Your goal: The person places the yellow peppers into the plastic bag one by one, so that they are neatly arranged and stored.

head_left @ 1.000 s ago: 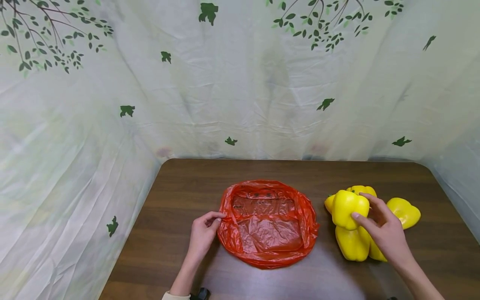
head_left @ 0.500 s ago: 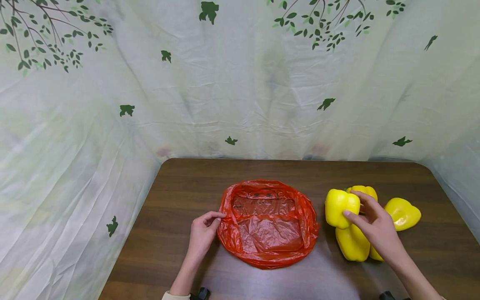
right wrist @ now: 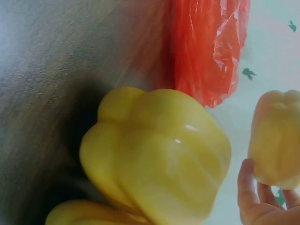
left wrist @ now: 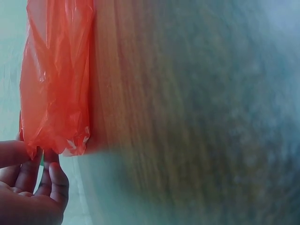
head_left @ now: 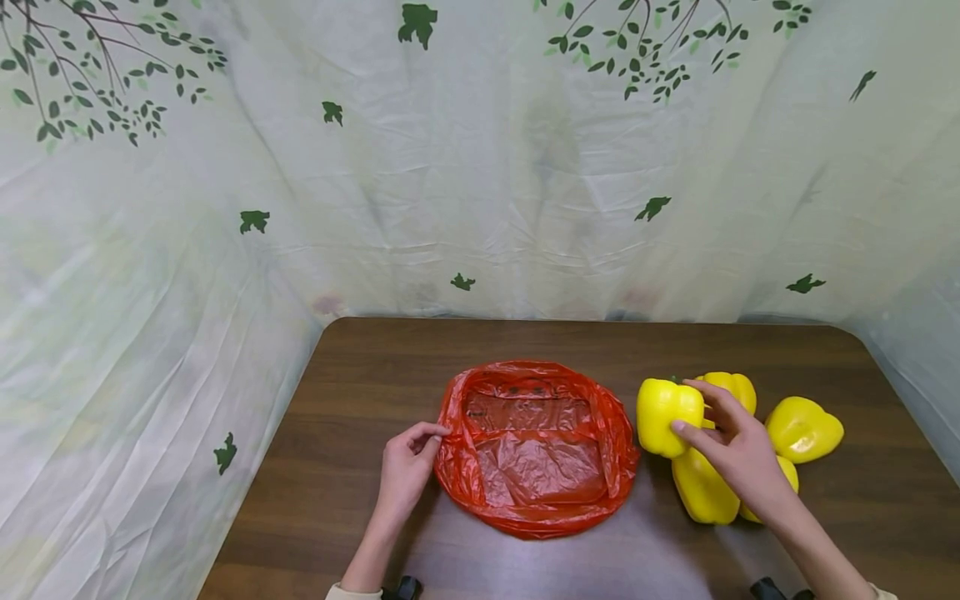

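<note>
A red plastic bag (head_left: 536, 475) stands on the table with its mouth spread wide and its rim rolled down. At its left rim my left hand (head_left: 406, 471) pinches the plastic between thumb and fingers; the left wrist view shows this grip on the bag (left wrist: 56, 84) too. My right hand (head_left: 738, 450) holds a yellow bell pepper (head_left: 667, 417) by its right side, just right of the bag. In the right wrist view the held pepper (right wrist: 277, 140) is raised at the right edge. Several more yellow peppers (head_left: 705, 492) lie under and behind that hand, some partly hidden.
A lone yellow pepper (head_left: 805, 429) lies farthest right on the brown wooden table (head_left: 375, 375). A pale curtain (head_left: 480, 167) printed with leaves hangs behind the table and along its sides. Dark wrist straps (head_left: 408, 587) show at the bottom edge.
My right hand has carried the held pepper leftward, closer to the bag, uncovering more of the peppers behind it. My left hand and the bag have stayed in place.
</note>
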### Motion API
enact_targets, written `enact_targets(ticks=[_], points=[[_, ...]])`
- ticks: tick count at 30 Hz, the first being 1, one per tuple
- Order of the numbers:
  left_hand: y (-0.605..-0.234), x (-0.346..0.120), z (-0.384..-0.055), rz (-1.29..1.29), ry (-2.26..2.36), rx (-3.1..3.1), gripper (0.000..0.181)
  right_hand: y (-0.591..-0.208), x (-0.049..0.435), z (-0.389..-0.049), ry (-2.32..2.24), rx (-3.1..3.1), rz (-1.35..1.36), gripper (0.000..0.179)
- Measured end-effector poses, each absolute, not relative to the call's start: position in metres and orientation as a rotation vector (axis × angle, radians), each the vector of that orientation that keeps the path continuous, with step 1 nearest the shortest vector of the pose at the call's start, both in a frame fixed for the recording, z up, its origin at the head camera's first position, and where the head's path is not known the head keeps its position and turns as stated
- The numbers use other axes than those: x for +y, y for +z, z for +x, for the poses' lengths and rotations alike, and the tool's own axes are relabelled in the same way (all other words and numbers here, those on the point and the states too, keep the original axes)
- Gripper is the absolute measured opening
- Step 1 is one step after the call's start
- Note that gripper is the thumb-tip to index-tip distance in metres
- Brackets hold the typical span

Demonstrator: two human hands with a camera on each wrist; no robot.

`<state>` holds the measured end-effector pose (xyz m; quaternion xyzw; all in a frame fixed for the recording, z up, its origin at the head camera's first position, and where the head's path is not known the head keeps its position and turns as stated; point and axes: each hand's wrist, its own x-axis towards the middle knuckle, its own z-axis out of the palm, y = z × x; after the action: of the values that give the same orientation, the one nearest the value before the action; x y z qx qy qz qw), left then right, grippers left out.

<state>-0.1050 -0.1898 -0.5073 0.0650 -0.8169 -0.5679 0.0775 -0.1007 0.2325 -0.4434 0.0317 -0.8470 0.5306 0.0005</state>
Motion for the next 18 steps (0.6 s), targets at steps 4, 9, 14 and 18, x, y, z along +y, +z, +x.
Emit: enact_targets(ticks=[4,9,14,18], points=[[-0.507,-0.189,-0.105,0.202,-1.705,-2.455,0.020,-0.442,0.229,-0.103,1.653,-2.678,0.120,0.058],[-0.499,-0.185,-0.103,0.222,-1.760,-2.467,0.019,-0.439,0.227,-0.106,1.638,-2.686,0.159,0.058],[-0.482,-0.181,-0.098,0.188,-1.789,-2.482,0.017,-0.435,0.224,-0.110,1.665,-2.687,0.182,0.060],[-0.493,-0.183,-0.100,0.203,-1.794,-2.493,0.018,-0.433,0.222,-0.113,1.713,-2.691,0.197,0.062]])
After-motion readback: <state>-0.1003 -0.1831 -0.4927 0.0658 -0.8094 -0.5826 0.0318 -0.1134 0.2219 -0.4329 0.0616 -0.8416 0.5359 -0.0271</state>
